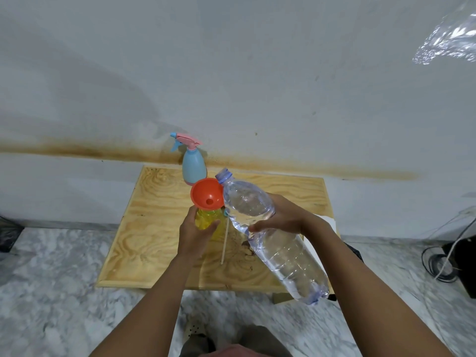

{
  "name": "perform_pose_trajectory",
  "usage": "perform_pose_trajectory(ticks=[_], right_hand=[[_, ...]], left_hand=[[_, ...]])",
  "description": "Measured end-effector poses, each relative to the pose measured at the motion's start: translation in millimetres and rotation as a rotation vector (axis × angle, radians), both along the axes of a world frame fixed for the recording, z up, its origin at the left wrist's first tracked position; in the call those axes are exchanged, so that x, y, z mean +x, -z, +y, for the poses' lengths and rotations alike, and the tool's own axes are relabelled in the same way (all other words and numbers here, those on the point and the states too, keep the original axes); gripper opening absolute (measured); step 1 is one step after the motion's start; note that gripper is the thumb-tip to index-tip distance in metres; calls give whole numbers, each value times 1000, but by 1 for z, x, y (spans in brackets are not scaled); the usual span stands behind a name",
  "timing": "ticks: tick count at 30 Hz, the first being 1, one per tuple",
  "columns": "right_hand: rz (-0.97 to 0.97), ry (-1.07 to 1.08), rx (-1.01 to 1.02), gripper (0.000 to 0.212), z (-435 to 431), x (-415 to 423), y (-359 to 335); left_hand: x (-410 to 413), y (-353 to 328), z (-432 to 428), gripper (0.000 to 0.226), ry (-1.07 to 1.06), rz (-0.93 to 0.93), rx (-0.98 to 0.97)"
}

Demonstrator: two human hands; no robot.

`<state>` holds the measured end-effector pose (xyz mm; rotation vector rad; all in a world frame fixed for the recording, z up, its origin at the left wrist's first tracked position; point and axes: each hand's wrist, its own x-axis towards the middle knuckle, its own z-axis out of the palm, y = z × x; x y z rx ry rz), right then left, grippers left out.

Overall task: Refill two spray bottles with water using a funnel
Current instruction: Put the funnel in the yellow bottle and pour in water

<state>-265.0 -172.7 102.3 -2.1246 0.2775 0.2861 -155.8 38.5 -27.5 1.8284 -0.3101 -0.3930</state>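
Tilting water bottle, right hand clamped on it, mouth beside orange funnel atop yellow bottle gripped by left hand; blue spray bottle far on surface.

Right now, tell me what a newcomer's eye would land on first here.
The orange funnel, seated in the yellow spray bottle that the left hand steadies at mid-table. Beside it, the right hand tilts a large clear water bottle, uncapped mouth near the funnel's rim. A blue spray bottle with a pink trigger head stands by the wall.
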Motion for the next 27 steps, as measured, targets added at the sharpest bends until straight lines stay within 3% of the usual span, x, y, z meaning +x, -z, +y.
perform_pose_trajectory(ticks=[14, 19, 27], right_hand=[[178, -32, 9, 38, -3, 1, -17], [252, -24, 2, 58, -3, 3, -20], [305, -31, -28, 44, -5, 3, -26]], left_hand=[[-1, -1, -1, 51, -16, 13, 2], [-1, -1, -1, 49, -16, 5, 7], [-2, -2, -2, 51, -15, 15, 21]])
